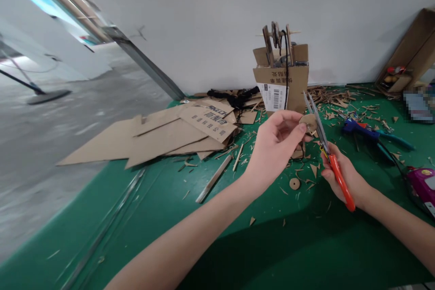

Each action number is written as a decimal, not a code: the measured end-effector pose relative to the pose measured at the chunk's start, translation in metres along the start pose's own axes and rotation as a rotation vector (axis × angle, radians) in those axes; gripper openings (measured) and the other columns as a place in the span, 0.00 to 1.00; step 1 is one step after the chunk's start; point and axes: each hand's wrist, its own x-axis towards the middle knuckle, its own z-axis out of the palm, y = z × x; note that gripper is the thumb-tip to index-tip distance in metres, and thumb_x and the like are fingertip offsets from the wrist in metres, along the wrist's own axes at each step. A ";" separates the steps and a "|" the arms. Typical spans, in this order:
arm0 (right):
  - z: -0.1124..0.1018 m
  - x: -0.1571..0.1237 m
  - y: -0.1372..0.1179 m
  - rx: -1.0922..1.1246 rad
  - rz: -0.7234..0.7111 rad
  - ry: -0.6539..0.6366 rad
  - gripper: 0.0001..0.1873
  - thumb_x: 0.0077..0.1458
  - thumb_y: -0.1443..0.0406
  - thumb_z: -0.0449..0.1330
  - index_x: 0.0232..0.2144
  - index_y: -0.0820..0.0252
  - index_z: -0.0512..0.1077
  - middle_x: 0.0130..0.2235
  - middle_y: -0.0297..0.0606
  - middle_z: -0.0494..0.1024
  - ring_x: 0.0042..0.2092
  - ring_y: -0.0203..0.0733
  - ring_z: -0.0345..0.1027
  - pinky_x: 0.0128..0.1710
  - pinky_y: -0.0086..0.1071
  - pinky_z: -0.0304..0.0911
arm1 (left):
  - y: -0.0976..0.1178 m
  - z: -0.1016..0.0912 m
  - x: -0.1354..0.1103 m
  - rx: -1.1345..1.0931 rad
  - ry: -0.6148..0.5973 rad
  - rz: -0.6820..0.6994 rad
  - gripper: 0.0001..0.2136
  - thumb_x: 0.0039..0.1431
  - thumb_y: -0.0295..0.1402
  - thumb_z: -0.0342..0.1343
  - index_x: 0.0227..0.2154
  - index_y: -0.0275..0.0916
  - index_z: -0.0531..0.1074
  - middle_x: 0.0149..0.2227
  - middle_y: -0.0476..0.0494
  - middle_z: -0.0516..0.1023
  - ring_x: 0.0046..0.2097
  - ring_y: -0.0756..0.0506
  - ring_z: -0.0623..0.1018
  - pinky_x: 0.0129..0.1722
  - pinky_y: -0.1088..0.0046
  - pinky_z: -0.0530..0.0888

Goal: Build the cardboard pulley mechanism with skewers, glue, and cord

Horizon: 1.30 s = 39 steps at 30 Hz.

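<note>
My left hand is raised over the green table and pinches a small round cardboard disc between thumb and fingertips. My right hand grips a pair of scissors with orange handles. The scissor blades point up and away and lie against the right edge of the disc. A second small cardboard disc rests on the table below the hands.
Flat cardboard sheets lie at the left. A small printed cardboard box with sticks and wheels stands at the back. Scraps litter the table around it. A blue glue gun and a pink device lie at the right.
</note>
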 end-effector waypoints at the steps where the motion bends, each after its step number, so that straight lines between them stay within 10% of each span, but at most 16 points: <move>1: -0.001 0.001 -0.002 0.012 -0.001 0.010 0.33 0.63 0.45 0.53 0.60 0.57 0.56 0.44 0.46 0.74 0.35 0.44 0.71 0.35 0.39 0.72 | 0.000 0.000 0.000 0.017 -0.008 0.012 0.03 0.59 0.31 0.61 0.34 0.40 0.72 0.30 0.48 0.80 0.30 0.50 0.80 0.30 0.76 0.78; 13: -0.008 -0.001 -0.010 -0.138 -0.015 0.132 0.30 0.63 0.43 0.51 0.52 0.60 0.67 0.28 0.38 0.77 0.26 0.44 0.75 0.29 0.36 0.72 | 0.004 -0.001 -0.002 0.109 0.020 0.090 0.03 0.59 0.30 0.61 0.35 0.40 0.72 0.28 0.49 0.78 0.30 0.51 0.79 0.30 0.76 0.76; 24: -0.012 0.003 -0.003 -0.039 -0.136 0.023 0.39 0.60 0.40 0.53 0.63 0.58 0.58 0.62 0.57 0.68 0.63 0.63 0.64 0.56 0.58 0.66 | 0.001 -0.002 0.001 0.126 0.068 0.138 0.04 0.60 0.29 0.59 0.38 0.40 0.74 0.34 0.47 0.81 0.34 0.49 0.81 0.34 0.74 0.79; 33: -0.011 0.003 -0.011 -0.016 -0.102 -0.001 0.37 0.62 0.43 0.51 0.64 0.60 0.56 0.53 0.53 0.75 0.35 0.46 0.75 0.40 0.45 0.73 | 0.000 -0.002 0.001 0.148 0.066 0.094 0.04 0.57 0.30 0.62 0.36 0.39 0.78 0.31 0.47 0.81 0.30 0.51 0.80 0.32 0.75 0.79; 39: -0.011 0.002 -0.014 0.032 -0.040 -0.030 0.40 0.60 0.39 0.50 0.61 0.62 0.61 0.44 0.50 0.77 0.35 0.47 0.74 0.34 0.41 0.71 | -0.006 -0.001 0.002 0.022 0.054 0.028 0.03 0.57 0.30 0.63 0.35 0.39 0.76 0.28 0.49 0.79 0.29 0.50 0.80 0.31 0.75 0.79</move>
